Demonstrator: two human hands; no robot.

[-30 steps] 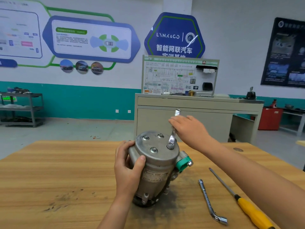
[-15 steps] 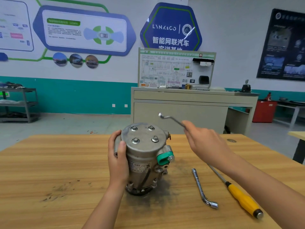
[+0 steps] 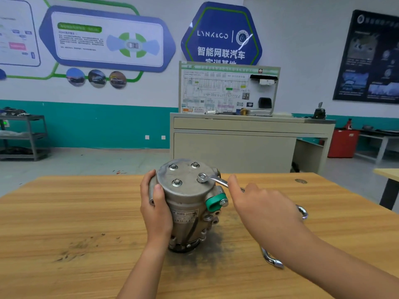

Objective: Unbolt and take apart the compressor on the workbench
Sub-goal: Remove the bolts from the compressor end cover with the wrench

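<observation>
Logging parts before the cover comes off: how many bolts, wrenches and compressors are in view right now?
4 bolts in the top cover
2 wrenches: the ring wrench in the right hand, set on one bolt, and the L-shaped wrench on the workbench, partly hidden by the arm
1 compressor
Total: 7

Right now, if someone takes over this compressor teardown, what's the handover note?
Left hand grips the side of the compressor, upright on the workbench.
Right hand holds the wrench, ring end on the near-right bolt of the top cover.
Done: nothing removed; all four bolts sit in the cover, looseness can't be told.
Left: undo the four bolts, lift the cover, strip the rest. A second wrench lies under the right forearm.
</observation>
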